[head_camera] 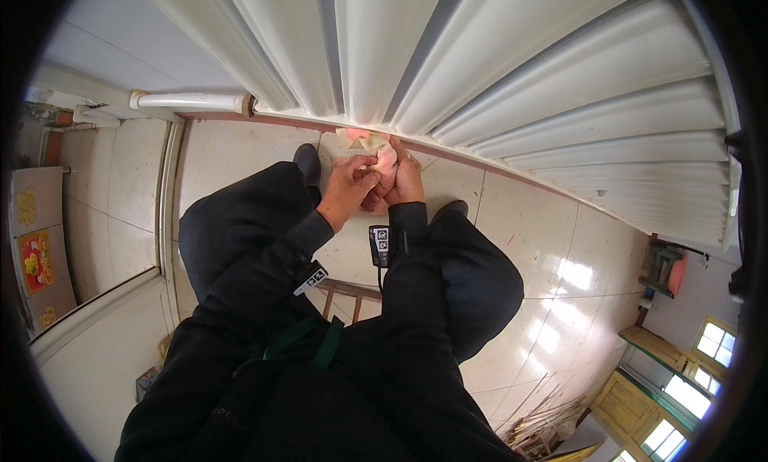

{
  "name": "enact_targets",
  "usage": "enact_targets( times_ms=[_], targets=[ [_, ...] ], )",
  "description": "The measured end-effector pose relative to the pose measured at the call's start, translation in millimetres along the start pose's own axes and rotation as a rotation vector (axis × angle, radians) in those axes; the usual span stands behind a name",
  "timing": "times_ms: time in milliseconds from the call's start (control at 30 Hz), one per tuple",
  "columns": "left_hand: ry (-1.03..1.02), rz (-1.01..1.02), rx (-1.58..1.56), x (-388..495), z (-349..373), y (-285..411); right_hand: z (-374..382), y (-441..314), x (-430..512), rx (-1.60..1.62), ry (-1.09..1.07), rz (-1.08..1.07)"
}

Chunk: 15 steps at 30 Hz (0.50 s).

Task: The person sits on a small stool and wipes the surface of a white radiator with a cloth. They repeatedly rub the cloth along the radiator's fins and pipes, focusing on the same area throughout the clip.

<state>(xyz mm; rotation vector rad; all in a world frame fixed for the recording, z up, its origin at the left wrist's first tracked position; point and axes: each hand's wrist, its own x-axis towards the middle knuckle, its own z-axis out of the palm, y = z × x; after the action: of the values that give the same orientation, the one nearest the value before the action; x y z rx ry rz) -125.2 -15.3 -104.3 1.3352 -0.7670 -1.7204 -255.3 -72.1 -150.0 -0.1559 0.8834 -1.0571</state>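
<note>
A crumpled pink and cream cloth point(386, 155) is bunched between my two hands, just below the bottom edge of a white ribbed radiator point(366, 48). My left hand point(349, 189) pinches the cloth with thumb and fingers from the left. From the right, my right hand point(405, 175) grips it, the fingers curled around its folds. Part of the cloth spreads up against the reddish-brown baseboard, and another part hangs beneath my hands. Both hands partly hide it.
A white pipe point(192, 101) joins the radiator's left end. My shoes stand on the tiled floor point(528, 246) on either side of the cloth. Behind my hands is a wooden stool point(345, 291) under me. Thin sticks point(540, 420) lie at the lower right, and a doorway frame point(168, 210) stands left.
</note>
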Motion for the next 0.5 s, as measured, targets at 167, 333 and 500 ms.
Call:
enact_targets(
  times_ms=[167,333,500],
  targets=[
    [-0.008,0.056,-0.017,0.9,2.6,-1.3,-2.8,-1.8,-1.4,0.032,0.012,0.004],
    [0.037,0.027,0.039,0.5,0.6,-1.2,-2.5,-0.5,-1.0,-0.014,-0.040,-0.015],
    [0.014,0.035,-0.014,-0.7,1.2,-0.1,-0.6,0.1,-0.4,0.000,0.011,-0.033]
  ],
)
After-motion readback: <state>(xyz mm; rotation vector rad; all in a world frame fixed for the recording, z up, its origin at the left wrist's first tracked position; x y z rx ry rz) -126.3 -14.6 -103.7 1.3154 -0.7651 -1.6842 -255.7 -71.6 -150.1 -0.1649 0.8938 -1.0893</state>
